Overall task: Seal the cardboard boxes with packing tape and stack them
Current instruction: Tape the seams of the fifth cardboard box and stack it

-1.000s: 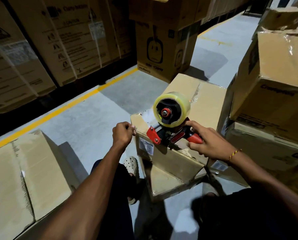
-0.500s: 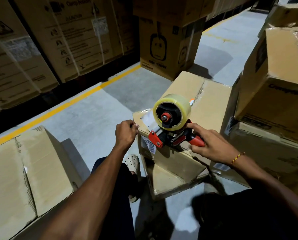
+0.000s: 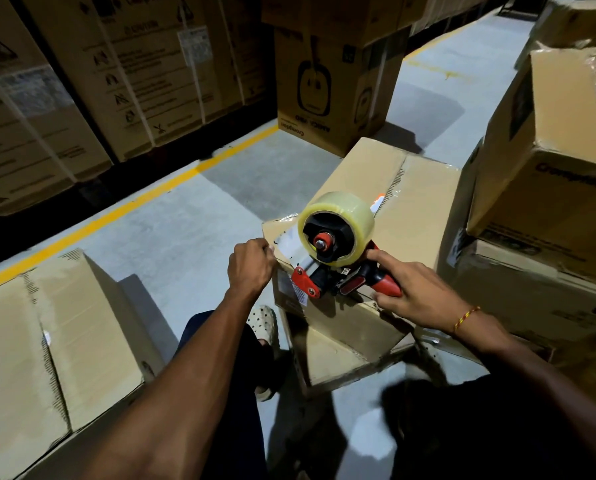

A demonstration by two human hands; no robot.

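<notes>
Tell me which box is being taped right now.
The small box in the centre, the only one under both hands: the tape dispenser sits on its near corner, right hand on the handle, left hand pinching the tape end.

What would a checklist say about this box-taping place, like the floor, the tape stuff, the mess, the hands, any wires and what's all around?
Surface: grey concrete floor with a yellow line painted across it.
Job's things: cardboard box in front of the person, tape dispenser resting on its near edge, clear tape roll mounted on it.
Clutter: another box at lower left; tilted box stacked on others at right.
Grippers: left hand pinches the tape end at the box corner; right hand grips the dispenser's red handle.
Cables: nothing seen.
Surroundings: tall strapped cartons behind the line; printed carton farther back.
</notes>
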